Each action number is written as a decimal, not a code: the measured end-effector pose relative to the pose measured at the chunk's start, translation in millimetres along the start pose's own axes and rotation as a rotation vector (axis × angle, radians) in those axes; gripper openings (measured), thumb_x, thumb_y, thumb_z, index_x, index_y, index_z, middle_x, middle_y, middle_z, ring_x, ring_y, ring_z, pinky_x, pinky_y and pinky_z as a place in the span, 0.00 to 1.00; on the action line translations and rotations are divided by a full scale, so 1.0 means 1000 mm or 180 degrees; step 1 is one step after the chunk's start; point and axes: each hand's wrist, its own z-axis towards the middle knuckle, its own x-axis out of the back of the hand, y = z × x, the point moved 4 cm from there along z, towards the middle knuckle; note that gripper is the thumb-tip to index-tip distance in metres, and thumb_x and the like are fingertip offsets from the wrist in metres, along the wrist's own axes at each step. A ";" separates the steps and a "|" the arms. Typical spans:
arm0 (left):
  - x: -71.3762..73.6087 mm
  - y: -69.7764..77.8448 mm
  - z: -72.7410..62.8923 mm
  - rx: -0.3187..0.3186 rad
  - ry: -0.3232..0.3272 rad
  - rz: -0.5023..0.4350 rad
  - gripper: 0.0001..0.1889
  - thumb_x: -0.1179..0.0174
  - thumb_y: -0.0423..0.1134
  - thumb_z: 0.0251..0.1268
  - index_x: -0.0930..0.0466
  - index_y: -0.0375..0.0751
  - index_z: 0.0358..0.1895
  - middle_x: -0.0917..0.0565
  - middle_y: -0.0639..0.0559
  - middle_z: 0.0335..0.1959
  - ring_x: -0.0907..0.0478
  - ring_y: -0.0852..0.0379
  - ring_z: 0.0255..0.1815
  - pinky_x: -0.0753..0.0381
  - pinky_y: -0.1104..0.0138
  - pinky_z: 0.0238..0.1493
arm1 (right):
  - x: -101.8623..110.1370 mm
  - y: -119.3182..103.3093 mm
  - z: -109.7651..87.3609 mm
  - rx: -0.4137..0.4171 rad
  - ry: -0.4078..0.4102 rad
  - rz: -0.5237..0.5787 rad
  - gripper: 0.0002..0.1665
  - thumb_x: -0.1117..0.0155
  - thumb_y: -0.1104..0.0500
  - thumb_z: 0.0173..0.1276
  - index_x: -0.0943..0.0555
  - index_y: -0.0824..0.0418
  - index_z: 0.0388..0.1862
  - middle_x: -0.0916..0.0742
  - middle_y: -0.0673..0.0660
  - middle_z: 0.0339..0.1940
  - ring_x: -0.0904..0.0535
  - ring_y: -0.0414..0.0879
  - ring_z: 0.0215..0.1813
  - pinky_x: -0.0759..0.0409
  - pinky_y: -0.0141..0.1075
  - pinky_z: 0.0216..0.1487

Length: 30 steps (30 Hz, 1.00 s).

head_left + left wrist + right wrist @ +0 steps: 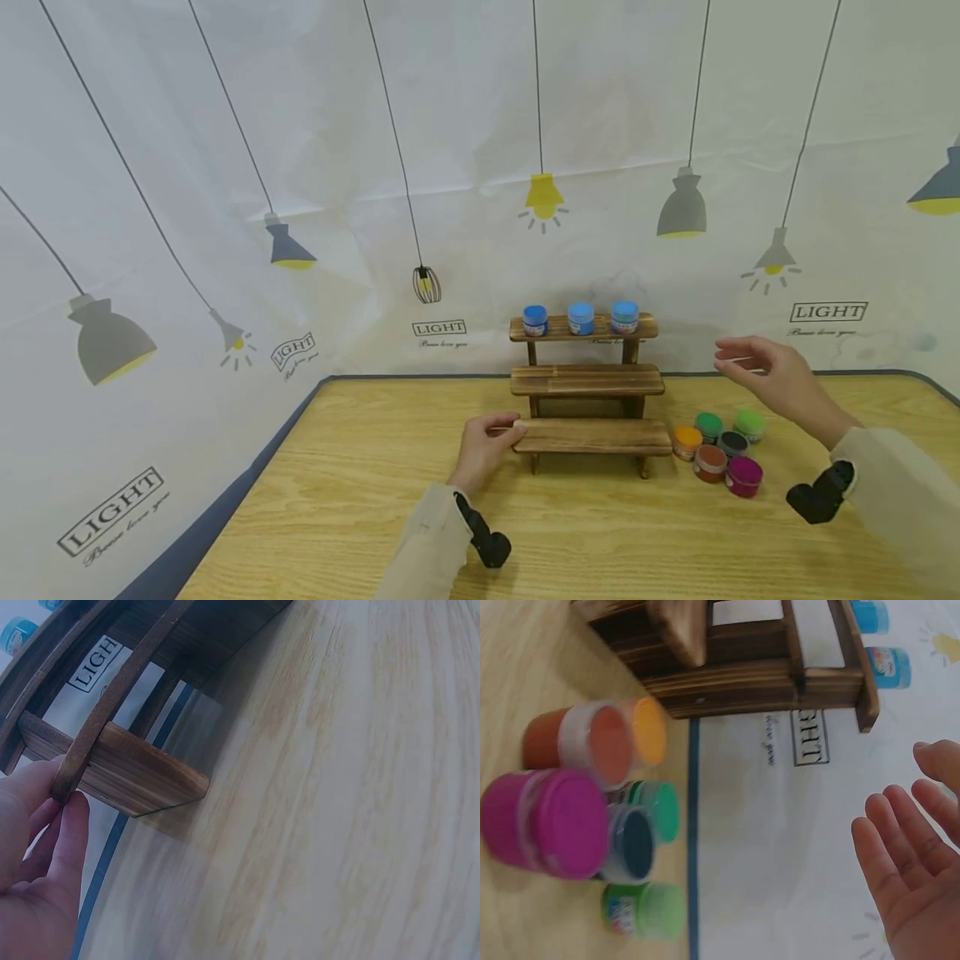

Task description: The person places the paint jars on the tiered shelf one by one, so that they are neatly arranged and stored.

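Observation:
A three-step wooden display stand (592, 435) stands on the table near the back. Three jars with blue lids, among them a dark blue jar (535, 320) and a lighter blue jar (581, 318), sit in a row on its top step. My left hand (485, 446) pinches the left end of the lowest step between thumb and fingers, as the left wrist view also shows. My right hand (780, 379) hovers in the air right of the stand, its fingers loosely extended and holding nothing. Below it are a magenta jar (744, 477) and a light green jar (749, 426).
Beside the stand's right foot, the cluster also has an orange jar (687, 442), a brown jar (710, 463), a dark jar (732, 445) and a green jar (708, 427). A white backdrop (480, 167) printed with hanging lamps rises behind the wooden table (360, 483).

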 end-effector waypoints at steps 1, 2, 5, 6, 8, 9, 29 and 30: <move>0.000 0.000 0.000 0.0002 0.0003 0.0000 0.15 0.39 0.39 0.55 0.20 0.36 0.45 0.21 0.46 0.41 0.22 0.54 0.37 0.23 0.63 0.36 | 0.000 0.004 -0.002 -0.0033 -0.0003 -0.0023 0.22 0.44 0.57 0.65 0.29 0.70 0.53 0.21 0.70 0.46 0.32 0.19 0.34 0.27 0.24 0.31; 0.000 0.001 0.000 0.0003 0.0006 0.0001 0.15 0.39 0.39 0.55 0.20 0.36 0.45 0.21 0.46 0.41 0.22 0.54 0.37 0.23 0.63 0.36 | -0.001 0.010 -0.004 -0.0075 -0.0007 -0.0042 0.23 0.44 0.57 0.65 0.29 0.71 0.53 0.21 0.70 0.46 0.32 0.20 0.34 0.27 0.24 0.31; 0.001 0.002 -0.001 -0.0003 0.0006 0.0004 0.15 0.39 0.39 0.55 0.20 0.36 0.45 0.21 0.46 0.41 0.22 0.54 0.37 0.23 0.62 0.36 | -0.003 0.031 -0.009 -0.0202 -0.0032 -0.0057 0.24 0.45 0.55 0.65 0.30 0.71 0.54 0.22 0.70 0.45 0.28 0.27 0.35 0.25 0.28 0.30; 0.001 0.003 -0.001 0.0002 0.0004 0.0000 0.14 0.39 0.39 0.55 0.20 0.36 0.45 0.21 0.46 0.41 0.22 0.54 0.36 0.23 0.62 0.36 | -0.004 0.040 -0.011 -0.0249 -0.0047 -0.0055 0.25 0.46 0.54 0.65 0.30 0.71 0.54 0.22 0.71 0.45 0.26 0.32 0.36 0.24 0.31 0.30; 0.000 0.003 -0.002 0.0009 -0.0010 -0.0011 0.15 0.39 0.38 0.56 0.20 0.36 0.45 0.21 0.45 0.41 0.22 0.54 0.36 0.23 0.62 0.36 | -0.008 0.062 -0.013 -0.0356 0.0014 -0.0048 0.24 0.45 0.52 0.65 0.28 0.69 0.53 0.19 0.63 0.43 0.24 0.36 0.36 0.24 0.33 0.28; 0.000 0.003 -0.002 0.0016 -0.0017 -0.0019 0.15 0.39 0.38 0.56 0.20 0.36 0.45 0.21 0.46 0.41 0.22 0.54 0.36 0.23 0.63 0.36 | -0.009 0.073 -0.014 -0.0397 -0.0007 -0.0031 0.25 0.45 0.51 0.65 0.29 0.68 0.53 0.19 0.62 0.43 0.23 0.42 0.37 0.23 0.36 0.29; 0.001 0.002 -0.001 -0.0015 0.0001 0.0017 0.15 0.39 0.38 0.55 0.20 0.35 0.45 0.21 0.46 0.40 0.22 0.55 0.36 0.23 0.64 0.35 | -0.025 0.103 -0.044 -0.0740 -0.0268 0.0087 0.32 0.45 0.51 0.64 0.33 0.76 0.55 0.25 0.74 0.49 0.36 0.18 0.33 0.24 0.30 0.31; 0.001 0.002 -0.001 -0.0016 0.0004 0.0021 0.15 0.39 0.38 0.55 0.20 0.35 0.45 0.21 0.46 0.40 0.22 0.55 0.36 0.23 0.65 0.35 | -0.026 0.104 -0.045 -0.0732 -0.0290 0.0082 0.32 0.44 0.51 0.64 0.33 0.76 0.55 0.26 0.74 0.49 0.36 0.17 0.33 0.25 0.29 0.31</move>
